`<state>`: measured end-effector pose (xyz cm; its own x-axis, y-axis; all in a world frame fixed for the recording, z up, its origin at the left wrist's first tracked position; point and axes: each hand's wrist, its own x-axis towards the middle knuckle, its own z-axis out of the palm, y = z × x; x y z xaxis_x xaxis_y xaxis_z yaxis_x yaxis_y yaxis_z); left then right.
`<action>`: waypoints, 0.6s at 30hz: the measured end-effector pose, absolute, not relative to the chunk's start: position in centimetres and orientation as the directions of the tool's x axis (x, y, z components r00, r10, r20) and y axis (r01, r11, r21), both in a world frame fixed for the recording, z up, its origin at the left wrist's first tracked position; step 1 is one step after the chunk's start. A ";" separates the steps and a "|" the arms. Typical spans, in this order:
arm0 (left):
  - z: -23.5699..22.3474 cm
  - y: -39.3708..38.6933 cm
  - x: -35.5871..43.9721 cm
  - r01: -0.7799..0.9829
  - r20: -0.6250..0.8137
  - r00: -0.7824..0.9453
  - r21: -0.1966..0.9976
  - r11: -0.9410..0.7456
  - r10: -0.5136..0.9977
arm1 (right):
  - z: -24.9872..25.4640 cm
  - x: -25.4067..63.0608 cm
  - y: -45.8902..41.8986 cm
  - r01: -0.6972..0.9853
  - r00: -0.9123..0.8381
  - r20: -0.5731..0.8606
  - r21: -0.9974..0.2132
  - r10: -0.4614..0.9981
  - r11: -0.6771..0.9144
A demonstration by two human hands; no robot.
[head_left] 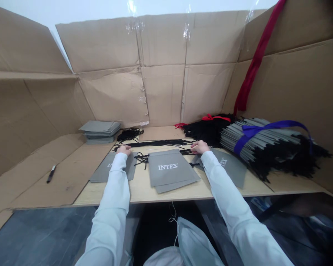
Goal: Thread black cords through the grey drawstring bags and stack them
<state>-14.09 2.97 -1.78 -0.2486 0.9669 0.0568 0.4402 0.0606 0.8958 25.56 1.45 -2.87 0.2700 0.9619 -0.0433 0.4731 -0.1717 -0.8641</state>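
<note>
Reference landmark: the center INTEX pouches (168, 167), overlapping flat, print side up.

1. Cardboard partition (163, 88): stands behind and to both sides of the landmark.
2. Worktable (166, 196): supports the landmark.
3. Pouch bundle (269, 142): right of and behind the landmark, tied with a blue-violet ribbon (248, 136).
4. Red strap (255, 66): hangs behind and to the right of the landmark.
5. Black cord bundle (205, 129): behind and to the right, red tie (216, 118) on top.
6. Right pouches (234, 170): beside the landmark, askew, partly under the right forearm.
7. Left pouches (100, 171): left of the landmark, partly under the left forearm.
8. Pouch stack (100, 129): behind and to the left.
9. Cord strands (158, 143): laid lengthwise just behind the landmark.
10. Left hand (124, 149): at the strands' left end; fingers close together, grip indeterminable.
11. Right hand (200, 147): near the strands' right end; fingers bent, grip indeterminable.
12. Marker (51, 174): well left of the landmark, on cardboard.
</note>
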 end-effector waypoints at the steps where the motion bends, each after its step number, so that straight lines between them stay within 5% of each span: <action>1: -1.9 3.0 -13.9 0.509 0.056 -0.241 0.857 0.077 0.969 | -2.9 25.5 1.4 0.513 0.284 -0.023 -0.841 0.959 -0.172; 7: -1.7 2.8 -13.4 0.672 0.094 -0.227 0.735 0.086 0.969 | -2.8 24.5 1.1 0.881 0.320 0.260 -0.435 0.911 -0.185; 14: -1.4 2.8 -13.6 0.700 0.106 -0.201 0.711 0.067 0.974 | -2.8 20.2 2.1 0.936 -0.249 0.298 -0.172 0.922 0.308; 18: -1.7 3.1 -13.9 0.729 0.134 -0.182 0.683 0.042 0.974 | -2.8 18.1 3.6 0.911 -0.380 0.231 -0.074 0.896 0.406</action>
